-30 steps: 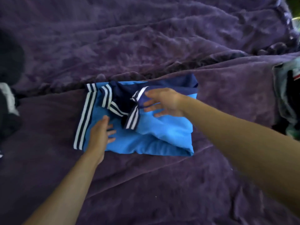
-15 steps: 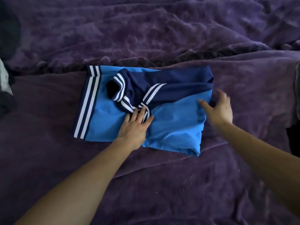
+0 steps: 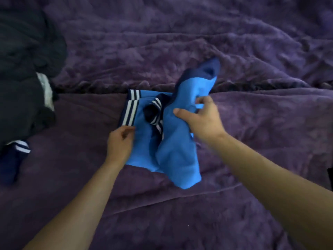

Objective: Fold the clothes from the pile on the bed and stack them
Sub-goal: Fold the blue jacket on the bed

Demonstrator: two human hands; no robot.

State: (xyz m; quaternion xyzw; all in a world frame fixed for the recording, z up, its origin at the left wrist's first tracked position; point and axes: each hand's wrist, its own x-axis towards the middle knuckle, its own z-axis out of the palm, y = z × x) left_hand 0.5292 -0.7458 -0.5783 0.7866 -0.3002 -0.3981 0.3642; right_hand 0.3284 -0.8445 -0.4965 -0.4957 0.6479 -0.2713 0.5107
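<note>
A bright blue shirt [image 3: 144,150] with navy panels and white stripes lies partly folded on the purple blanket [image 3: 198,222] in the middle of the view. My right hand [image 3: 200,116] grips the shirt's right half and holds it raised over the rest, its navy end sticking up behind. My left hand [image 3: 119,144] pinches the shirt's left edge just below the striped hem [image 3: 130,111]. The striped collar [image 3: 155,112] shows between the two hands.
A heap of dark clothes [image 3: 23,83] with a white patch lies at the left edge. Below it sits a navy garment with white stripes [image 3: 13,157]. The purple blanket is rumpled behind the shirt.
My right hand has taken hold of the shirt's right side and lifted it leftward over the middle. My left hand moved from the collar area to the shirt's left edge.
</note>
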